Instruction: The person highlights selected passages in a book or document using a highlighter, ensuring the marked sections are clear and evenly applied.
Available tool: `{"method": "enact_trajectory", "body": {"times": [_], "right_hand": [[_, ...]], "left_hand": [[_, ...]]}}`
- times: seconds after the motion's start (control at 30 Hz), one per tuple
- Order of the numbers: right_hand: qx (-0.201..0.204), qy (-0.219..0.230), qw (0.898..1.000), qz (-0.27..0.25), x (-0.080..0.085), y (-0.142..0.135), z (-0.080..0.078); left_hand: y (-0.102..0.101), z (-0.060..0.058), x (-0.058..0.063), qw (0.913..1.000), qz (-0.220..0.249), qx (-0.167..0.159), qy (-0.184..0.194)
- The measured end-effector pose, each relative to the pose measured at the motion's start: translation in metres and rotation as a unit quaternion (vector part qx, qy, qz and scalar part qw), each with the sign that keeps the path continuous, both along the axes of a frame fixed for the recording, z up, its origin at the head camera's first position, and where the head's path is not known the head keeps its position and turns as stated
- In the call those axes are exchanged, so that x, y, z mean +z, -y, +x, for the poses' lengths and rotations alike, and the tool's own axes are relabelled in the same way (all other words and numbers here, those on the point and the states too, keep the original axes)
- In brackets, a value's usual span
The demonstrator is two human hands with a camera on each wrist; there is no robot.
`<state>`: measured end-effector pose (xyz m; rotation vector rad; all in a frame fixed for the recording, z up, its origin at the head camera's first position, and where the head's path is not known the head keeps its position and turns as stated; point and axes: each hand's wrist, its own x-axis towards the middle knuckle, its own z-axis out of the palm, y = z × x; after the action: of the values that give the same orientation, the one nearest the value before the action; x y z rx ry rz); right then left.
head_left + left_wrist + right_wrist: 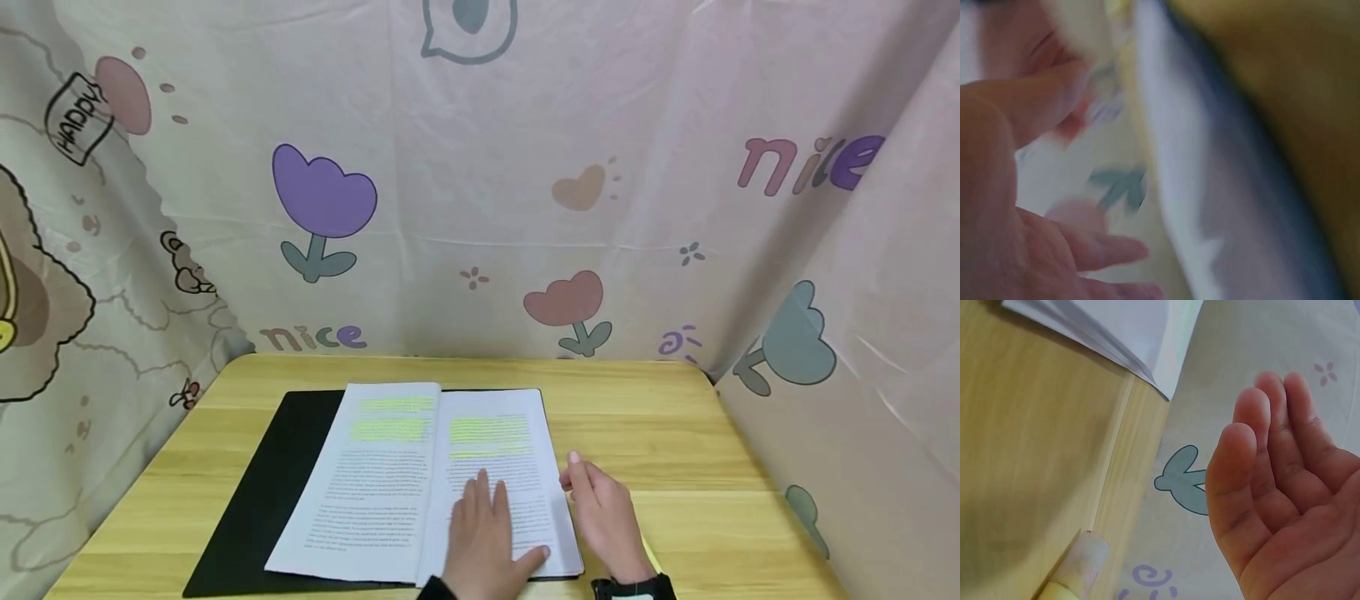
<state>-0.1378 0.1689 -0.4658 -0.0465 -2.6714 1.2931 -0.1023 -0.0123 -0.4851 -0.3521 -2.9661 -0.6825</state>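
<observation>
An open booklet (375, 483) of printed pages lies on a black folder (255, 500), bands of yellow-green highlighting across the top of both pages. My left hand (487, 533) is over the lower part of the right page, its fingers straight and thumb spread out. In the left wrist view the raised page edge (1172, 137) is blurred beside that hand. Just off the booklet's right edge is my right hand (603, 517), holding nothing, its fingers together and gently bent in the right wrist view. Partly hidden beside the right wrist lies a yellow marker (1075, 569) with a whitish end.
The light wooden table (645, 417) extends right of the booklet and behind it. A printed cloth curtain (450, 167) with flowers and words hangs along the table's back edge and both sides.
</observation>
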Motion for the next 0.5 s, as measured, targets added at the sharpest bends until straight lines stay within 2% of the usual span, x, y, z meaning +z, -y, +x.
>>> {"method": "enact_trajectory", "body": {"times": [0.07, 0.13, 0.23, 0.33, 0.43, 0.5], "right_hand": [[0.002, 0.004, 1.000, 0.002, 0.000, 0.000, 0.000], [0.005, 0.009, 1.000, 0.002, 0.001, -0.001, -0.001], [0.007, 0.013, 1.000, 0.003, 0.001, -0.001, -0.001], [0.008, 0.014, 1.000, 0.006, 0.001, 0.000, -0.001], [0.006, 0.012, 1.000, 0.010, 0.001, 0.001, 0.000], [0.004, 0.013, 1.000, 0.010, 0.001, 0.001, 0.002]], "left_hand": [[-0.016, -0.006, -0.006, 0.9976, -0.064, -0.002, 0.026], [-0.028, -0.012, -0.010, 0.9925, -0.118, 0.002, 0.034], [-0.036, -0.019, -0.009, 0.9866, -0.158, -0.002, 0.043], [-0.033, -0.021, -0.006, 0.9910, -0.130, 0.000, 0.030], [-0.021, -0.021, -0.006, 0.9982, -0.051, 0.024, -0.020], [-0.003, -0.017, -0.007, 0.9973, -0.002, 0.038, -0.062]]}}
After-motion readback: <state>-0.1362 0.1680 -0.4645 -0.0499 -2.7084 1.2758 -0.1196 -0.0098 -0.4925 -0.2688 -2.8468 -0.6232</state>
